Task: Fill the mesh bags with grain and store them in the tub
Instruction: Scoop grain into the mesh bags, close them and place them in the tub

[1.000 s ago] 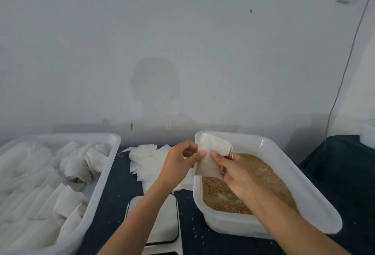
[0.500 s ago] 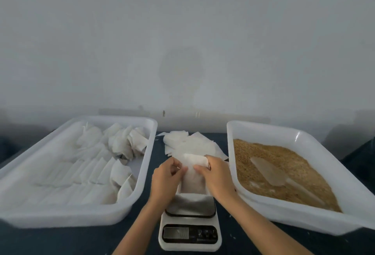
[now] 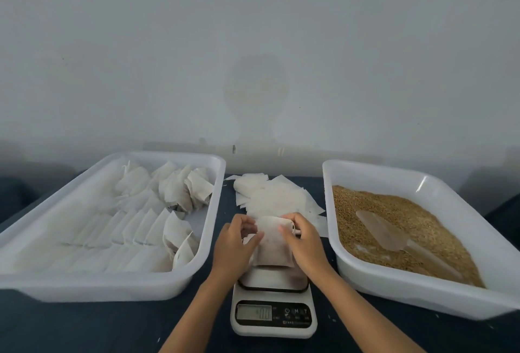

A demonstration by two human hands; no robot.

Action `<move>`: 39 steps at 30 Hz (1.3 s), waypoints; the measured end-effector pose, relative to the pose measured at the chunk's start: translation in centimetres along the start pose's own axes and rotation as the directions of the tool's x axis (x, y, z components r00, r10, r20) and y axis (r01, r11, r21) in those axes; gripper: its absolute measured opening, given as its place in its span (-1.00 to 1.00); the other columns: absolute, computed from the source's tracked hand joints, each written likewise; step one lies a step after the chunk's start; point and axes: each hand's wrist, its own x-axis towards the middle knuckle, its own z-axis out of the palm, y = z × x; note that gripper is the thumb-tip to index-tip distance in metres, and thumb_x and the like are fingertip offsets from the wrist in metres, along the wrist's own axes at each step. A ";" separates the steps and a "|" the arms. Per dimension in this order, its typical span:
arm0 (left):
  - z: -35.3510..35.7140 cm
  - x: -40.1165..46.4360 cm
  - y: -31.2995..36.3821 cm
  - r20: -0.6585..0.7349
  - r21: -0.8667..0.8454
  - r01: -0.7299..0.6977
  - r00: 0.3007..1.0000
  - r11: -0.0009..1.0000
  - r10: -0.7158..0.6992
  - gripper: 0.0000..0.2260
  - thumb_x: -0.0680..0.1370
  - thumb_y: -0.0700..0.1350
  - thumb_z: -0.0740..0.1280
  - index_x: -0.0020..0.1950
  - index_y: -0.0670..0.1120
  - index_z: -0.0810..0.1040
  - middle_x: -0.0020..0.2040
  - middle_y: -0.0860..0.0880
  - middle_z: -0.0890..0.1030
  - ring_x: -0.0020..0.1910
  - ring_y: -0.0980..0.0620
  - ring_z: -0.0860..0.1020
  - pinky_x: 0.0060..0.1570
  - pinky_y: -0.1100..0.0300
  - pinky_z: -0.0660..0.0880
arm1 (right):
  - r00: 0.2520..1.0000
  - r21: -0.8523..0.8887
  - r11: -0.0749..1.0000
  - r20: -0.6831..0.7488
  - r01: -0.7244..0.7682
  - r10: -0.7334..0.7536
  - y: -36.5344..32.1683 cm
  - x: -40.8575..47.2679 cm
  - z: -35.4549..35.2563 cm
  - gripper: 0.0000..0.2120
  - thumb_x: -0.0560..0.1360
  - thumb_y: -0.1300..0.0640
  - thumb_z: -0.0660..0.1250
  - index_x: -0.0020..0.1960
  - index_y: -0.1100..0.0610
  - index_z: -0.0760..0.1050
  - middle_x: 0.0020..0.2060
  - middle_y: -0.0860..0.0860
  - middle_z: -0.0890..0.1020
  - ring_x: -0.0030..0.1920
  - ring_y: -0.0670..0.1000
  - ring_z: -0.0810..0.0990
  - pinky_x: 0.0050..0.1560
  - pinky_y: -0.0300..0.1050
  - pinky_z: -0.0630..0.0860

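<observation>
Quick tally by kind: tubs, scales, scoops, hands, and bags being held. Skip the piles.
Tubs: 2, left tub with filled bags, right tub with grain
Scale: 1
Scoop: 1, lying in the grain
Hands: 2, left hand, right hand
Held mesh bag: 1, both hands grip it over the scale
Total: 7

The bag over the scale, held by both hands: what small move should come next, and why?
Probably lower the bag onto the scale and let go. Left hand and right hand both pinch it just above the platform, so a true weight likely cannot show yet. The display is too blurred to read.
</observation>
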 end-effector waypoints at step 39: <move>0.9 3.7 2.8 0.247 0.294 -0.190 0.962 0.937 0.118 -0.92 0.55 -0.04 0.31 0.00 0.00 0.54 -0.12 0.14 0.57 -0.04 0.12 0.53 0.18 0.11 0.38 | 0.991 0.147 0.985 -0.090 -0.087 0.101 1.4 0.4 0.6 -0.71 0.48 0.28 0.36 0.07 -0.01 0.39 -0.21 -0.04 0.55 -0.18 -0.19 0.54 -0.19 -0.45 0.42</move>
